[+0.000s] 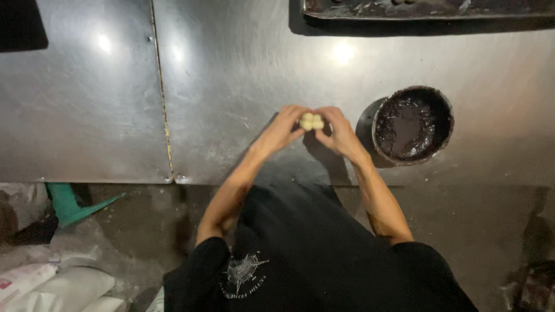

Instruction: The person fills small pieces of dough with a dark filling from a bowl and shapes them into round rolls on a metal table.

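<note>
Item: pale dough pieces [312, 121], held between both hands over a steel worktable [231, 86].

Nearest the body, both forearms converge forward. Left hand [283, 128] closes its fingertips on the left side of the dough pieces; right hand [341, 132] closes on the right side. The cluster sits level between the two grips, its longer span apparently left to right, neither hand nearer. Just right of the right hand stands a round bowl [413, 124] of dark paste. Farthest from the bowl, beyond it, a dark tray [428, 10] lies at the table's back edge.
</note>
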